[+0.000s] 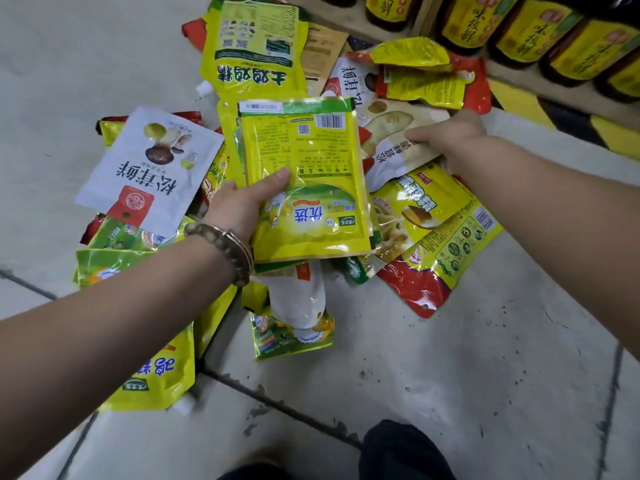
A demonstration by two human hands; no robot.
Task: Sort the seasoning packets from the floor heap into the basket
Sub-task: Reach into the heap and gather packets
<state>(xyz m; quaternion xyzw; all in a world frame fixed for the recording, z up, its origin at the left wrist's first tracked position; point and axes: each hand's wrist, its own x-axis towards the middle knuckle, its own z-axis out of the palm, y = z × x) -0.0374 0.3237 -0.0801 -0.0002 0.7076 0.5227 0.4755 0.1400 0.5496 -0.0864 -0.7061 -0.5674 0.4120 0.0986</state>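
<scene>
Left hand [239, 206]: perhaps several yellow packets [304, 161]

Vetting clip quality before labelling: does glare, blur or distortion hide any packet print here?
Head view: glare streaks the glossy yellow packet in the left hand, though its barcode is legible; the right hand pinching the white packet looks slightly soft; wide-angle distortion tilts the bottles at the top edge; lighting even, shadows faint.

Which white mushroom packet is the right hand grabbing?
The white packet right of the yellow packet in the left hand: the right hand grips its edge. The other white packet, far left, lies untouched.
</scene>
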